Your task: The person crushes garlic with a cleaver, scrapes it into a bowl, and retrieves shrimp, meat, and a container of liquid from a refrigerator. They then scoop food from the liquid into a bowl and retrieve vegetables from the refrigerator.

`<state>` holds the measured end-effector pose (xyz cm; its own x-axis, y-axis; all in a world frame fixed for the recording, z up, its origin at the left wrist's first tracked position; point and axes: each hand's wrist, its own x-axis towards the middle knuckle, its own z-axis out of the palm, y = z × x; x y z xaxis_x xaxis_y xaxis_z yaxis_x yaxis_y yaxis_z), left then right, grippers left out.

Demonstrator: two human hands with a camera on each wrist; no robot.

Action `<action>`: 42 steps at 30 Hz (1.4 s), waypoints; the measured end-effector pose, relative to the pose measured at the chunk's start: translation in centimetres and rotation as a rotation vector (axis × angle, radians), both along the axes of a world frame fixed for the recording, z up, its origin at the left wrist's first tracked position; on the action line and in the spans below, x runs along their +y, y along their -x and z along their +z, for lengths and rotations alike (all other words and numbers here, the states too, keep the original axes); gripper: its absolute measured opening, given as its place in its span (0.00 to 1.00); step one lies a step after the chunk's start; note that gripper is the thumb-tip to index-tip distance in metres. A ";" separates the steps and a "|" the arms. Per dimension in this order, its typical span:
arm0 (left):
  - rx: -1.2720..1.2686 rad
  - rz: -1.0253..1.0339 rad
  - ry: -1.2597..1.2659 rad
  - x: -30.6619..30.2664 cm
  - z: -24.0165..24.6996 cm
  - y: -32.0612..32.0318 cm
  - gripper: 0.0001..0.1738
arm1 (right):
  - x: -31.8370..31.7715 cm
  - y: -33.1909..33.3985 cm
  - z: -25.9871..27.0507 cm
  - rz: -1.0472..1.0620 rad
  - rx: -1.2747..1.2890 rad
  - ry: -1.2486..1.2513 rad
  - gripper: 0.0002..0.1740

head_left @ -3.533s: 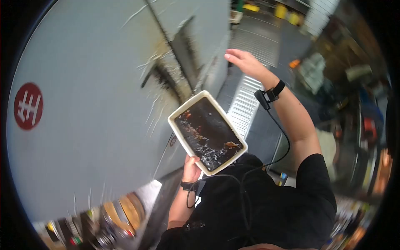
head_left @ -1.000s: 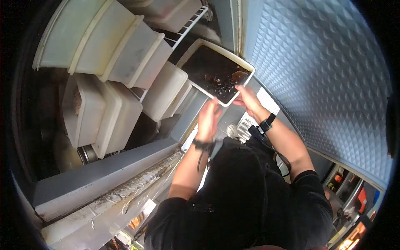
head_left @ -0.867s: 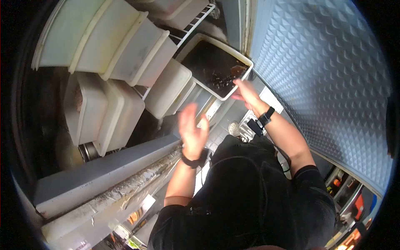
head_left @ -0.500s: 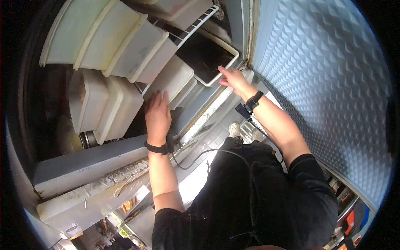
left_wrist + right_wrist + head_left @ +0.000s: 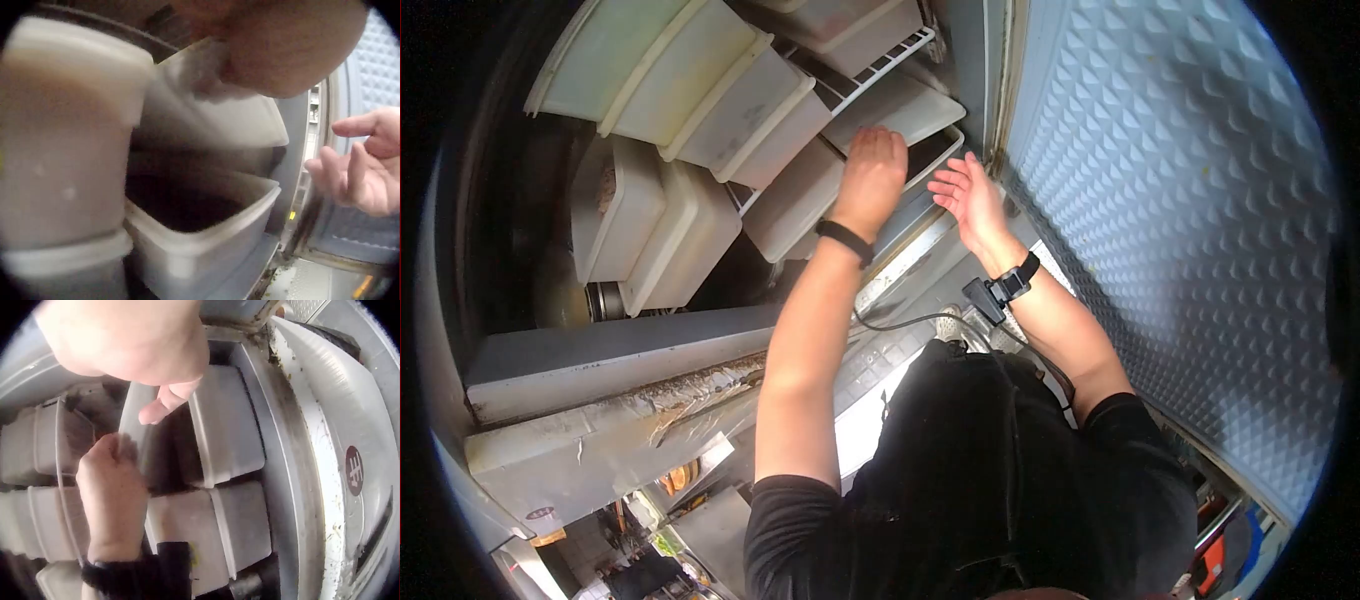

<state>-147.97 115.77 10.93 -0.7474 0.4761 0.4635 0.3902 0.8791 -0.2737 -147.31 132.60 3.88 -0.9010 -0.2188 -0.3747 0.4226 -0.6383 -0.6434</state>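
Note:
My left hand (image 5: 875, 180) grips the near edge of a white plastic lid (image 5: 915, 108). The lid is tilted over a white tub (image 5: 206, 253), with a gap between lid and rim in the left wrist view. Dark contents (image 5: 181, 203) show inside the tub, which sits on the floor of the fridge. Just in front of the tub my right hand (image 5: 972, 200) is held palm up, fingers loosely bent, with nothing in it. In the right wrist view the lid (image 5: 132, 409) stands edge-on beside the left hand (image 5: 115, 500).
Close beside the tub stands a lidded white container (image 5: 795, 205). More lidded tubs (image 5: 745, 105) fill a wire shelf (image 5: 885, 68) above, others (image 5: 690, 240) stand lower left. The fridge's dimpled door (image 5: 1170, 220) hangs open at the right; a raised sill (image 5: 630, 350) runs along the front.
The fridge door has opened and the carried tub is now inside. My right hand has let go of its rim. My left hand has moved from the neighbouring container to hold the lid over the tub.

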 end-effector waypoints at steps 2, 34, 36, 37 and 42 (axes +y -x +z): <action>-0.031 0.032 0.017 0.5 -2.5 0.3 0.15 | 0.6 0.4 -1.1 -0.011 -0.026 -0.027 0.33; -0.270 0.177 -0.512 0.9 -5.2 -7.6 0.29 | -1.8 6.8 -3.8 -0.020 -0.084 -0.427 0.20; -0.126 0.228 -0.652 0.4 -3.5 -11.7 0.34 | -0.8 5.5 -3.8 0.049 -0.111 -0.435 0.24; 0.032 0.309 -0.629 -0.4 -3.2 -13.4 0.37 | -0.9 4.5 -3.4 0.042 -0.114 -0.432 0.24; 0.194 0.699 -1.495 -9.2 -3.5 -14.4 0.35 | -7.3 0.8 1.4 0.197 0.200 -0.320 0.20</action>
<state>-133.60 106.62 7.43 -0.4912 -0.8256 0.2778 -0.1035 0.3719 0.9225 -148.15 125.28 5.27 -0.9155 -0.2947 -0.2741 0.3634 -0.3127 -0.8776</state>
